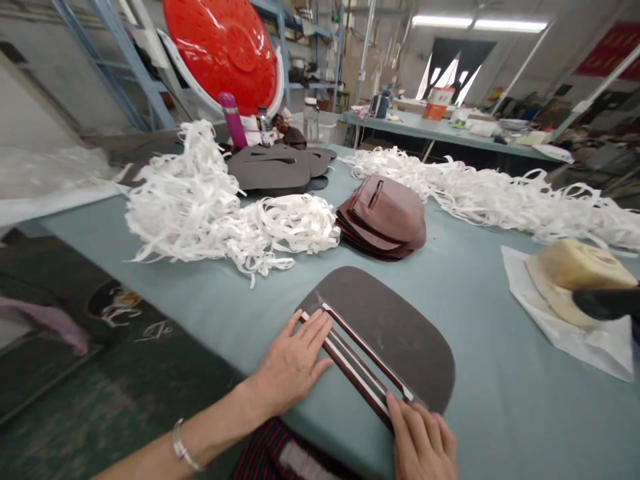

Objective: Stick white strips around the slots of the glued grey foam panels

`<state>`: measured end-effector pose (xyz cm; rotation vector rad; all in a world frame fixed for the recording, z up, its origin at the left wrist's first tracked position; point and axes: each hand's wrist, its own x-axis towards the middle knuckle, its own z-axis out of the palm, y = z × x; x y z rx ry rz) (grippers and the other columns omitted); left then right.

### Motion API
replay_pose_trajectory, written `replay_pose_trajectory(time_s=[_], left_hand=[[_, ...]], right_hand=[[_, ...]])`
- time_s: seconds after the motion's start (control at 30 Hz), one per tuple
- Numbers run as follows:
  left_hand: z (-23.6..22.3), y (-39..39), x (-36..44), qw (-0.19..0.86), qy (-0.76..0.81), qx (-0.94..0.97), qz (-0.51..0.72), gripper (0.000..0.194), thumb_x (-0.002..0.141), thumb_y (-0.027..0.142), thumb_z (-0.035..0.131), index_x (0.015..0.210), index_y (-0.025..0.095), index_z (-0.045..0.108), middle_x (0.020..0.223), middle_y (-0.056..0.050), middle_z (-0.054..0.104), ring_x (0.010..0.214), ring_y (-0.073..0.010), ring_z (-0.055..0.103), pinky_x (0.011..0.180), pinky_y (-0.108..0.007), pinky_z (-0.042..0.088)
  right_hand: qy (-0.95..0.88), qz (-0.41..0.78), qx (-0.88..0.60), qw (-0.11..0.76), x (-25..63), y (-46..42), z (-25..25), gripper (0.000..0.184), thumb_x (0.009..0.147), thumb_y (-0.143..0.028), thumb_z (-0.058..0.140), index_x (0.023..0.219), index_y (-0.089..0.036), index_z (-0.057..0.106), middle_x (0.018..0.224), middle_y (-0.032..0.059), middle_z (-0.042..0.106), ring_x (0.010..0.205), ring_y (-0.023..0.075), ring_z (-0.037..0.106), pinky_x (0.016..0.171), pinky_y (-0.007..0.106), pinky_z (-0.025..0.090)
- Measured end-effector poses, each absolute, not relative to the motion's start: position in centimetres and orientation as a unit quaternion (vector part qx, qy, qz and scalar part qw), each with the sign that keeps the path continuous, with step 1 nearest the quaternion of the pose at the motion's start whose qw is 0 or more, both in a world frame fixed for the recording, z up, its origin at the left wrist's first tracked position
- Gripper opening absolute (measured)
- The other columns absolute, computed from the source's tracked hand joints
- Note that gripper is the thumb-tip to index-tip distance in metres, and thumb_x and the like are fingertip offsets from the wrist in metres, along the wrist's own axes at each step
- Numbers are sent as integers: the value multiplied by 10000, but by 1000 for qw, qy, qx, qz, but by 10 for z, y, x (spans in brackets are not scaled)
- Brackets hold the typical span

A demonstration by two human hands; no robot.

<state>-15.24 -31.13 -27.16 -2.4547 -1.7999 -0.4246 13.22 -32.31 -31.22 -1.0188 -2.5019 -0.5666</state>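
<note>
A grey-backed leather panel with rounded corners lies at the table's front edge. Brown leather lines its long slot, and white tape runs along the slot and the near straight edge, which shows a brown fold. My left hand rests on the left end of that edge, fingers stretched out flat over the taped strip. At the other end, my right hand has its fingers bent and close together on the edge; its thumb is hidden. Behind the panel sits a stack of brown leather pieces with slots.
Tangled white tape is heaped at the left, with another long heap at the back right. A yellowish block with a black handle sits on white paper at right. Grey panels, a purple bottle and a red round lid are behind.
</note>
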Motion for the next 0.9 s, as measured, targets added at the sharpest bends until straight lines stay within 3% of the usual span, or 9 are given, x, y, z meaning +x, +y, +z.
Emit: replay_pose_trajectory(time_s=[0.27,0.43,0.77,0.9], left_hand=[[-272,-313,-151,23,-592,-790,-160,564,929,403,441,1417,141,339,1453,-141,407,1372,-286,320,1132,-514,253],[-280,-317,-156,5,-649,-716,-258,596,908,353,482,1415,124,270,1427,-182,399,1342,-288,362,1083,-495,369],[-278,-315,-154,-7,-665,-704,-250,467,903,313,493,1329,164,373,1387,-152,417,1317,-272,387,1083,-482,384],[-283,-319,-157,21,-632,-742,-220,368,910,276,468,1274,228,480,1385,-112,427,1320,-279,381,1068,-488,389]], right_hand=[[-895,-156,-372,192,129,-329,-301,361,895,-104,359,1182,-103,578,1005,118,637,975,263,543,868,427,378],[-887,-144,-380,219,131,-330,-308,336,895,-119,393,1175,-105,578,1023,127,623,976,261,538,855,425,395],[-887,-142,-364,247,135,-324,-315,306,858,-92,471,1130,-138,605,1006,111,644,944,257,566,823,415,415],[-871,-110,-384,284,129,-327,-302,293,838,-73,473,1070,-178,619,946,89,643,904,239,571,796,387,426]])
